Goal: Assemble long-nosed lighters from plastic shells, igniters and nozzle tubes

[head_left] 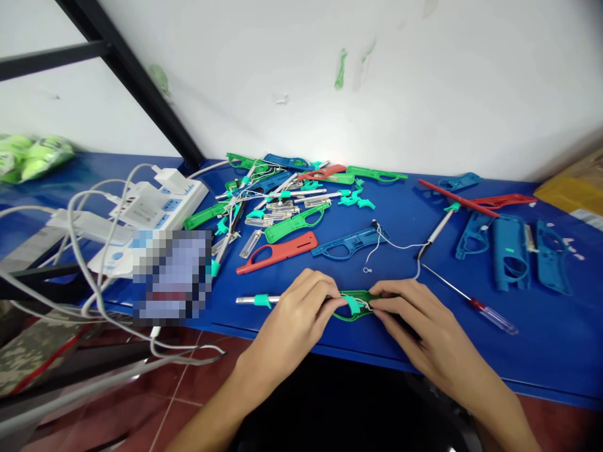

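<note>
On the blue table's front part lies an open green lighter handle half (354, 317), with a teal trigger (353, 306) and thin white wire inside it. Its metal tube (245, 301) sticks out to the left through a teal collar (262, 301). My left hand (301, 307) is closed, thumb and fingertips pinching at the handle's left part beside the trigger. My right hand (419, 314) grips the handle's right end between thumb and fingers, near the white wire. The fingers hide both ends of the handle.
Behind are several lighter shells, a red one (282, 251) and a blue one (348, 243) nearest, with clear fuel tanks (251, 243). At right lie a screwdriver (490, 314) and blue shells (511, 251). Left stand a power strip (188, 204) with cables and a phone (174, 276).
</note>
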Demonstrator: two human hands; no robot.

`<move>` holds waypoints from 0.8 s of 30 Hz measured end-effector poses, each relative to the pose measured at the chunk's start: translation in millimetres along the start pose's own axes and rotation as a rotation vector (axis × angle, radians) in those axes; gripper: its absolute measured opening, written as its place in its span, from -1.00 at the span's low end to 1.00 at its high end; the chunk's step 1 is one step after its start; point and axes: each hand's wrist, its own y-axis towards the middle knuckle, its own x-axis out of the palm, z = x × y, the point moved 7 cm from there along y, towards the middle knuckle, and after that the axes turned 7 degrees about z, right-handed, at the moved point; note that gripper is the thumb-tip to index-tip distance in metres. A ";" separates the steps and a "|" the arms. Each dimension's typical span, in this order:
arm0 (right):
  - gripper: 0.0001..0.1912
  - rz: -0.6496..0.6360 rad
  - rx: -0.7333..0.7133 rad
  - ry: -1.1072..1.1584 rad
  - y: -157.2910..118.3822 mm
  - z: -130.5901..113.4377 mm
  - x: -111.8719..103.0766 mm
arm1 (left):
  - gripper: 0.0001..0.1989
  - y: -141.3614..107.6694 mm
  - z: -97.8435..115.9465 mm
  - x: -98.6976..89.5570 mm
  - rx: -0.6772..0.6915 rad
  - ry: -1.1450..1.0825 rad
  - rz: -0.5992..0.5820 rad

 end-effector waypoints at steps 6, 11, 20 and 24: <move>-0.77 0.033 -0.024 -0.041 1.2 -0.4 -1.8 | -0.91 1.5 -2.3 -3.2 -0.027 -0.109 -0.057; -0.73 -0.008 -0.025 -0.061 0.1 -1.4 -0.7 | -0.90 3.9 -4.2 -3.8 -0.054 -0.109 -0.035; -0.70 -0.021 -0.004 -0.078 -3.9 2.3 5.4 | -0.95 0.6 -5.3 1.3 -0.082 -0.063 -0.030; -0.71 0.005 -0.017 -0.081 -4.3 4.3 6.9 | -0.94 0.2 -7.4 4.2 -0.102 -0.021 -0.034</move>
